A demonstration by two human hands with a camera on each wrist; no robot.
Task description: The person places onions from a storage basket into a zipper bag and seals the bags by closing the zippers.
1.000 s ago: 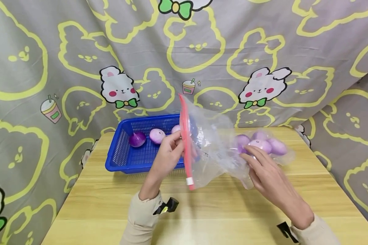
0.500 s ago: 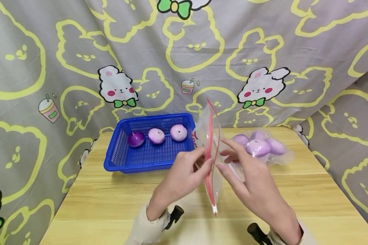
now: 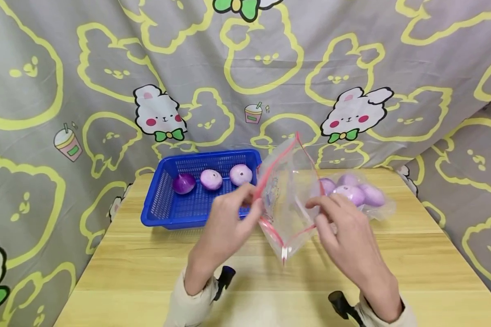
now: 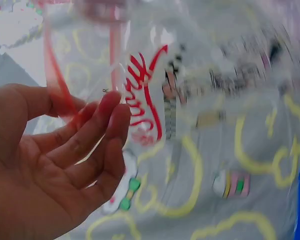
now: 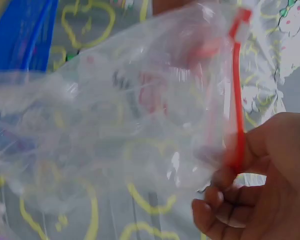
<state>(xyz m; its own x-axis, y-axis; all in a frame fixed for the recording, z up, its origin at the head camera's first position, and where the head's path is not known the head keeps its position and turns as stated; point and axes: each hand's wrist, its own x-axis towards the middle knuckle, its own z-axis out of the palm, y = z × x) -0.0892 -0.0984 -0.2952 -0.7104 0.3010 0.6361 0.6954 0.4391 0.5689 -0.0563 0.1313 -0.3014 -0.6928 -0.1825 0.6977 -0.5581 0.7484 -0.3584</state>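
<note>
A clear zipper bag [image 3: 288, 200] with red edging hangs between my hands, its mouth spread wide and facing up toward me. My left hand [image 3: 231, 218] pinches the left red edge between thumb and fingers. On the opposite edge, my right hand [image 3: 348, 231] pinches the plastic the same way. A white slider [image 3: 284, 252] sits at the near corner of the mouth. Red lettering [image 4: 145, 100] shows on the bag's side in the left wrist view. In the right wrist view the bag's body [image 5: 115, 125] looks flat, with nothing inside it.
A blue plastic basket [image 3: 176, 222] at the back left holds a dark purple onion [image 3: 184, 183] and two paler onions [image 3: 211, 180]. Behind my right hand lies a clear bag of several onions [image 3: 352, 194]. A patterned curtain [image 3: 204, 59] hangs behind the wooden table [image 3: 118, 277].
The bag has turned from side-on, and its mouth has gone from closed to spread wide. My right hand has moved from the bag's lower part to its right edge.
</note>
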